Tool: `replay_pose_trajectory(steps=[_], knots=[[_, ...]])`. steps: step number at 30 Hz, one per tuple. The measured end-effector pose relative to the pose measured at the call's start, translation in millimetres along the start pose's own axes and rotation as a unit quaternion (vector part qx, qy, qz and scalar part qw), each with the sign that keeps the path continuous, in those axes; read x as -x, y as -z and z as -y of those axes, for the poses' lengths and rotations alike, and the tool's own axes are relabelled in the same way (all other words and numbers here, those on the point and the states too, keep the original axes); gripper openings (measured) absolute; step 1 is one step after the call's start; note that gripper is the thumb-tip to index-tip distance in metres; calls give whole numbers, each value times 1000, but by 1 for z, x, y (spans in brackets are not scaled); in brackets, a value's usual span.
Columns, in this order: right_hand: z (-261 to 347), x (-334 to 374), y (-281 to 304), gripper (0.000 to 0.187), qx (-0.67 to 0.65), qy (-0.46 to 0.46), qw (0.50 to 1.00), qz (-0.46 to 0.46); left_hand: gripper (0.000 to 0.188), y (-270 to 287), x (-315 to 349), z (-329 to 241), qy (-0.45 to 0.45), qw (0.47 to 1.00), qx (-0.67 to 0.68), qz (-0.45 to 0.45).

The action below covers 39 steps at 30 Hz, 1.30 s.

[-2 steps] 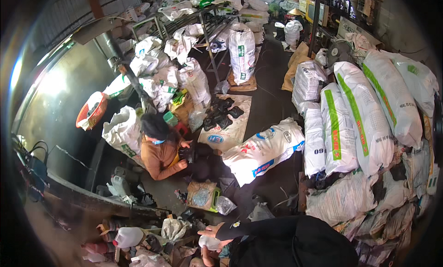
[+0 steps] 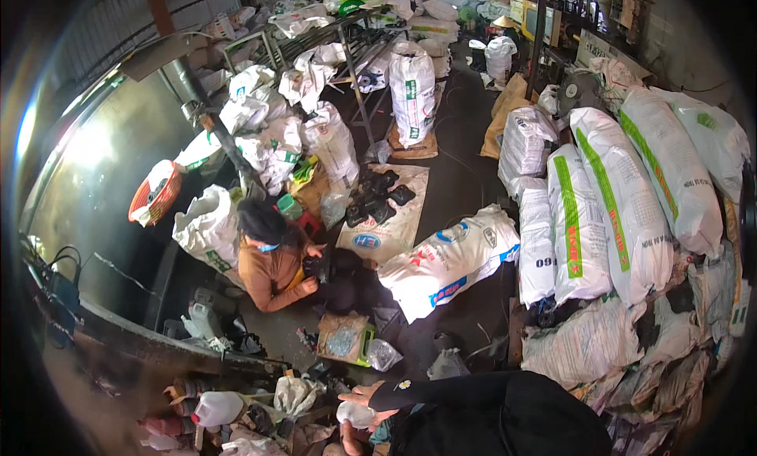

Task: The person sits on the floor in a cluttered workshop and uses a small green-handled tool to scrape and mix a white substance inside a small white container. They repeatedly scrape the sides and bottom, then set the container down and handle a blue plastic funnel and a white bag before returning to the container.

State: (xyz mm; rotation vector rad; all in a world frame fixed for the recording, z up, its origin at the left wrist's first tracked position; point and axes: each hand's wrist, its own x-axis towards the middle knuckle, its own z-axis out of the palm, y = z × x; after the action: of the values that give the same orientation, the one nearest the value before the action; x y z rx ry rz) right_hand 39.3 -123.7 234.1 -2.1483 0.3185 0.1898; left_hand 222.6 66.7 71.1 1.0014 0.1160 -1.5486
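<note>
My right hand (image 2: 372, 398) comes in from a black sleeve with a small flower on its cuff. Its fingers are closed around a small white rounded thing (image 2: 356, 414) whose kind I cannot make out. From below, my left hand (image 2: 352, 440) grips the same thing; much of this hand is hidden. Just left of my hands lie a crumpled whitish bag (image 2: 298, 394) and a white plastic jug (image 2: 218, 408) with a red cap, among mixed scraps.
Ahead sits a co-worker (image 2: 272, 259) in brown, holding a black part. A white sack (image 2: 449, 263) lies on the floor beside a sheet bearing black parts (image 2: 382, 197). Stacked full sacks (image 2: 583, 219) line the right. A box of small clear pieces (image 2: 341, 342) stands ahead.
The view has shifted very slightly. My hands stay at the white thing, with more of it showing between them now.
</note>
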Motion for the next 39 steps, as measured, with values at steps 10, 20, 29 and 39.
replay_pose_trajectory(steps=[10,20,29,39], knots=[[-208,116,121,72,-352,-26,918,-183,66,-289,-129,26,-101,972,-175,121],[-289,265,205,61,-506,-122,812,-264,57,-450,-209,80,2,938,-302,173],[-317,320,193,60,-526,-198,727,-394,51,-449,-218,85,-3,897,-421,134],[-313,294,236,57,-489,-261,725,-408,30,-397,-264,31,-24,716,-680,156]])
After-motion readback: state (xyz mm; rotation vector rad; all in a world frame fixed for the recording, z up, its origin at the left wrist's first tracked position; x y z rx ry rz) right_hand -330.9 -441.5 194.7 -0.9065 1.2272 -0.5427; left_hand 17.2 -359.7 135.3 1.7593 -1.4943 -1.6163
